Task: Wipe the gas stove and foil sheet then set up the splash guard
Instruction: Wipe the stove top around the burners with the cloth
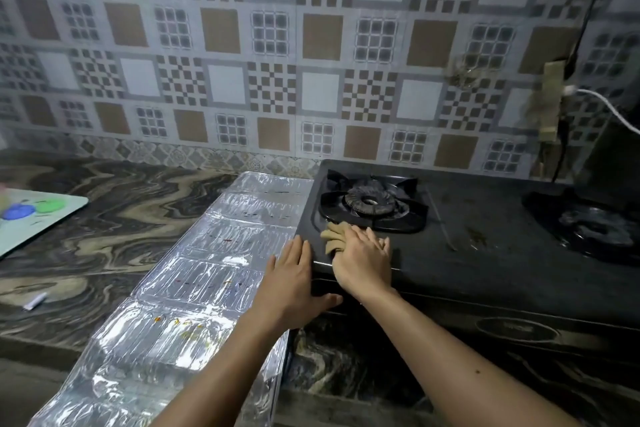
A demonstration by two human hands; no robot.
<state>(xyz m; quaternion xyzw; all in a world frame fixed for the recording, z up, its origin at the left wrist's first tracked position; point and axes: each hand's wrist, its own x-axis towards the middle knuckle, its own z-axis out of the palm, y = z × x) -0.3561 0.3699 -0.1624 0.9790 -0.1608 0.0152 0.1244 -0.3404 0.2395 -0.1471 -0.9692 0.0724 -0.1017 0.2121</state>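
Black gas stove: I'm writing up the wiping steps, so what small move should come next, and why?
Probably slide the right hand, pressing the tan crumpled cloth, rightward across the black gas stove. Dark specks lie there between the burners, while the left hand braces the stove's left front corner.

Left hand [291, 284] lies flat, fingers spread toward 12 o'clock; right hand [362, 262] presses palm-down, fingers toward 1 o'clock

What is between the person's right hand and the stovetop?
A tan cloth lies under the right hand, pressed flat onto the black gas stove, shown in the head view.
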